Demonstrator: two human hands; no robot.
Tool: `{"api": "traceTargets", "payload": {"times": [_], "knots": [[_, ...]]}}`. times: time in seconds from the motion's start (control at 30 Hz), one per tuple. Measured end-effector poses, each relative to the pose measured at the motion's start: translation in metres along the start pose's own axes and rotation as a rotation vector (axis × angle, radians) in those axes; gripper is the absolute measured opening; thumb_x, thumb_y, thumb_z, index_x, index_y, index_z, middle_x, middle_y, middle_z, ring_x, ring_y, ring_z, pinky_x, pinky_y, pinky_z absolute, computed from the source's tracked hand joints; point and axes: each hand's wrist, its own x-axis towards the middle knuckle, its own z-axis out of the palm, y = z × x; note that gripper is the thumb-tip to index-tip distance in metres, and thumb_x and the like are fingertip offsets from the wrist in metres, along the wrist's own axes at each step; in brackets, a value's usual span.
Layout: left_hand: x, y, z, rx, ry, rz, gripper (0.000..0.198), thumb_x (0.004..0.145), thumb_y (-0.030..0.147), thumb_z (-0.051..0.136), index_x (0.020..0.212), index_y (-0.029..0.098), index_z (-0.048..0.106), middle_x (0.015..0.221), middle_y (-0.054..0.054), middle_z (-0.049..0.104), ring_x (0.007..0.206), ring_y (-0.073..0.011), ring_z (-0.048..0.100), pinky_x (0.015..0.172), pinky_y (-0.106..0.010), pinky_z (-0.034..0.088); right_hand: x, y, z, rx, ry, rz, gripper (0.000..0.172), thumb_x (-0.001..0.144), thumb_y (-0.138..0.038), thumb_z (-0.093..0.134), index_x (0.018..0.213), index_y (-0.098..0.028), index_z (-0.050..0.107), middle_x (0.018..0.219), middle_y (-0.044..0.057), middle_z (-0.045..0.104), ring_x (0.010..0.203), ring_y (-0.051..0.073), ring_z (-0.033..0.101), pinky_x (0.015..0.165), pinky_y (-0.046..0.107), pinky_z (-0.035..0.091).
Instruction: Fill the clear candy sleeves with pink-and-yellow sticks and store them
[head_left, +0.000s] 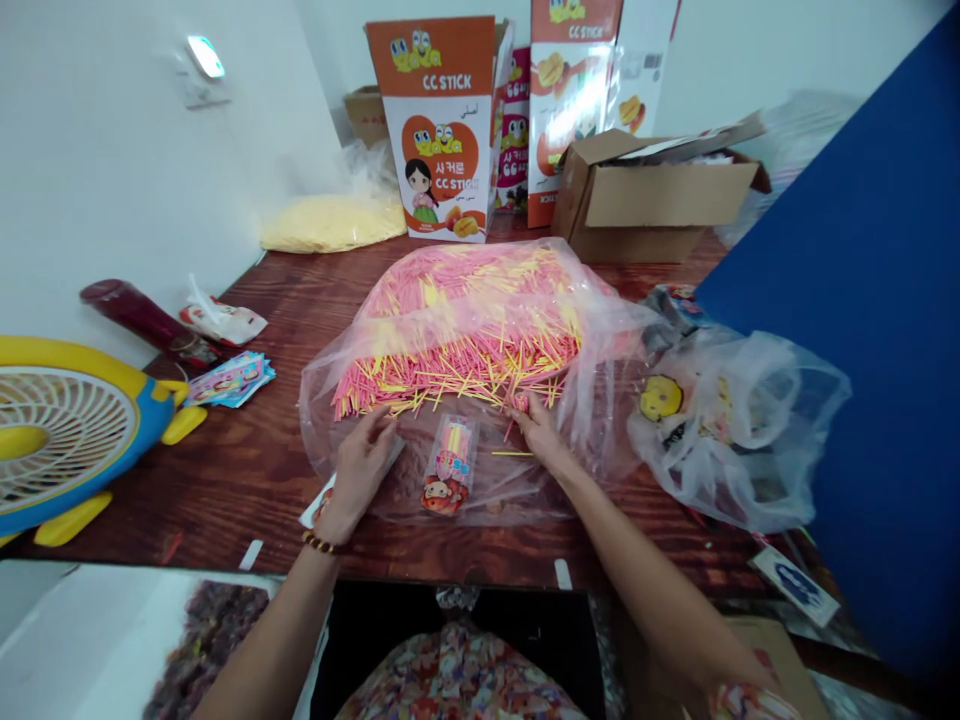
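Note:
A big heap of thin pink and yellow sticks (465, 330) lies on an opened clear plastic bag (600, 330) on the wooden table (247, 480). My left hand (360, 470) rests flat on the plastic at the heap's near edge, fingers stretched toward the sticks. My right hand (538, 428) reaches into the heap's near right edge, fingers curled among the sticks; what they grip is hidden. Between the hands lies a small printed packet (448, 467) holding a few sticks. A loose yellow stick (511, 453) lies beside it.
A yellow and blue fan (67, 430) stands at the left. Printed packets (231, 379) and a dark red bottle (142, 318) lie behind it. "CC STICK" cartons (439, 130), a brown cardboard box (652, 195) stand at the back. A crumpled plastic bag (739, 430) and blue panel (862, 300) are right.

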Motion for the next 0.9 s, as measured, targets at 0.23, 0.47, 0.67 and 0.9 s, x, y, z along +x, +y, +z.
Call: {"api": "traceTargets", "payload": {"times": [0.23,0.47,0.67,0.9], "knots": [[-0.024,-0.035,-0.034,0.439,0.071,0.107,0.030,0.091,0.035,0.046,0.111,0.024,0.066,0.107,-0.014,0.068,0.102,-0.0329,0.063,0.092,-0.048,0.048,-0.001,0.000,-0.001,0.025,-0.036,-0.001,0.017,0.086,-0.041,0.051,0.087,-0.024,0.054,0.083,0.000,0.061,0.080,0.019,0.054,0.080,0.031,0.043],[-0.023,-0.044,-0.038,0.724,0.105,0.078,0.039,0.094,0.035,0.044,0.123,0.014,0.059,0.114,-0.016,0.063,0.107,-0.0320,0.057,0.092,-0.045,0.047,-0.002,0.011,0.003,0.055,-0.087,0.004,0.025,0.084,-0.047,0.058,0.088,-0.023,0.063,0.085,0.003,0.067,0.084,0.022,0.060,0.084,0.037,0.045],[-0.011,-0.037,-0.040,0.830,-0.040,-0.084,0.044,0.089,0.049,0.055,0.116,0.016,0.064,0.115,-0.017,0.064,0.106,-0.0344,0.059,0.085,-0.044,0.048,0.006,0.005,-0.008,-0.027,-0.014,-0.080,0.027,0.091,-0.047,0.050,0.082,-0.023,0.060,0.078,0.002,0.064,0.076,0.021,0.057,0.077,0.034,0.045],[-0.011,-0.043,-0.034,0.629,0.034,-0.013,0.035,0.087,0.040,0.058,0.112,0.017,0.065,0.105,-0.011,0.063,0.101,-0.0275,0.059,0.089,-0.039,0.047,0.002,-0.024,-0.033,-0.675,-0.519,-0.367,0.024,0.089,-0.013,0.044,0.097,-0.019,0.066,0.093,0.008,0.064,0.086,0.020,0.056,0.078,0.031,0.043]]}}
